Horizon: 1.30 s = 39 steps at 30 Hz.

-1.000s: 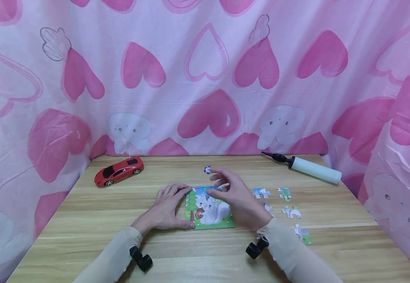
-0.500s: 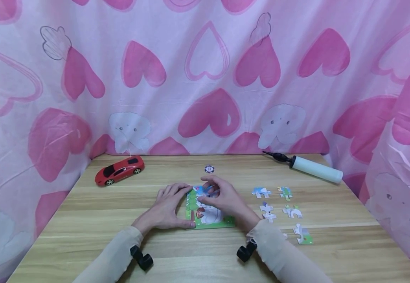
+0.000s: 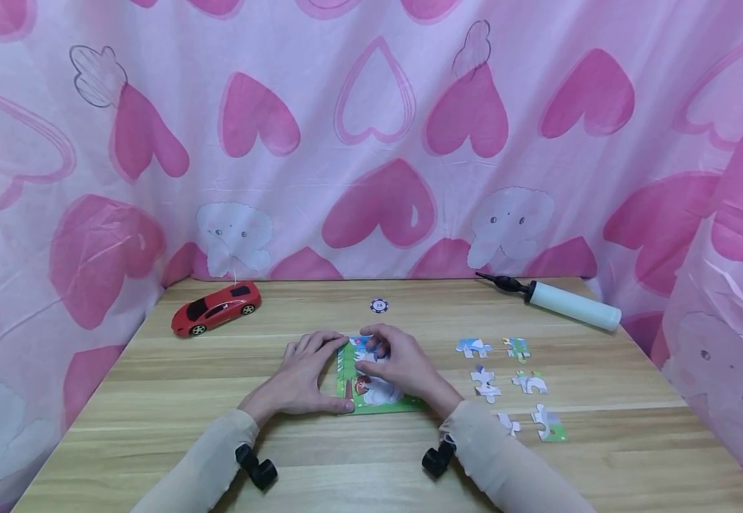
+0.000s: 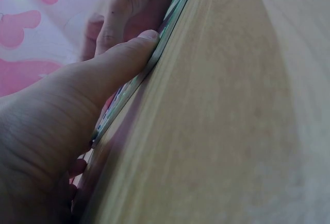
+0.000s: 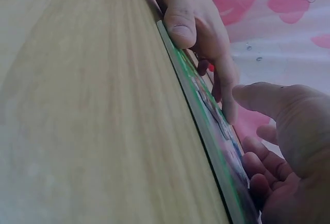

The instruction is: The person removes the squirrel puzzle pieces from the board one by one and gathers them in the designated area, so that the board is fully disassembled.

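While the right hand lies over the puzzle board with its fingers bent down onto the upper part of the picture, it seems to press a piece into place there; whether a piece is pinched under the fingertips I cannot tell, since the knuckles hide it. The right wrist view shows the thumb lifted free above the board's surface and the other fingers curled low against it. Just across the board, the left hand braces the left edge: its fingers lie fairly straight along that side and its thumb presses flat against the thin rim, so it steadies without gripping.

The puzzle board lies flat on the bench, directly between the two hands. It looks like thin, stiff card, light enough to slide on the smooth wood, so I judge it needs that sideways bracing; a hold is best taken at the rim, not on the printed face. The pieces will be light and easily bent at their tabs, best pinched by their edges.

Beyond the right hand, to its outer side, loose puzzle pieces lie scattered. Farther out sit a small round token, a white hand pump and, past the left hand, a red toy car.
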Each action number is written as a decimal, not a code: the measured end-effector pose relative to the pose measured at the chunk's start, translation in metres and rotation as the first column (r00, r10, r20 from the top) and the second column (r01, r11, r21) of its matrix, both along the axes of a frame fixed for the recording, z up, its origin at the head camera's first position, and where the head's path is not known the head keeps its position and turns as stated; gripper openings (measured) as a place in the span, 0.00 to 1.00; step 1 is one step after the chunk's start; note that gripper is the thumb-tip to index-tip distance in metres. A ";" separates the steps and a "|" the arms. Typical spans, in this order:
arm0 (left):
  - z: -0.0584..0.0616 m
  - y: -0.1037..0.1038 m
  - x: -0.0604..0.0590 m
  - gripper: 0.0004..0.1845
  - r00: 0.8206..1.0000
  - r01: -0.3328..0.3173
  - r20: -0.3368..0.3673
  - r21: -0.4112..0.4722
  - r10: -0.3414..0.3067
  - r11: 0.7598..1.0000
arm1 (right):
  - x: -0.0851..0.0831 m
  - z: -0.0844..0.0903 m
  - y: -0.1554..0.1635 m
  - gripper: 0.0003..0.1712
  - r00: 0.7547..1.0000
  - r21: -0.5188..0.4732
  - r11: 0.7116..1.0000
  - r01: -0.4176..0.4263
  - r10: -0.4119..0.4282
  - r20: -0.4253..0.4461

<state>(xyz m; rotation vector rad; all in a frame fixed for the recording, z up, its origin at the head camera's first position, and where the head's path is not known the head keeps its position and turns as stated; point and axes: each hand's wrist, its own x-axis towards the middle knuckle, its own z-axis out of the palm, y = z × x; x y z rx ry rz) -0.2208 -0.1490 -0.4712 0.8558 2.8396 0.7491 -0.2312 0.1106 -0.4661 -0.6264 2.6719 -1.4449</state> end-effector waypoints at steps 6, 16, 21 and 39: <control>-0.002 0.000 -0.001 0.66 1.000 0.000 -0.008 -0.009 0.000 1.000 | 0.002 0.001 -0.005 0.32 1.000 0.046 0.999 0.007 -0.007 -0.007; -0.002 0.000 -0.001 0.66 1.000 -0.001 -0.012 -0.013 0.001 1.000 | 0.001 0.000 -0.007 0.29 1.000 0.090 0.996 0.006 -0.005 -0.015; -0.002 0.000 0.000 0.65 1.000 0.001 -0.019 -0.001 -0.001 1.000 | 0.001 0.000 -0.008 0.29 1.000 0.092 0.996 0.005 -0.003 -0.016; 0.000 0.000 0.001 0.65 1.000 0.007 -0.030 0.001 -0.007 1.000 | 0.001 0.002 -0.015 0.30 1.000 0.190 0.981 0.027 -0.024 -0.019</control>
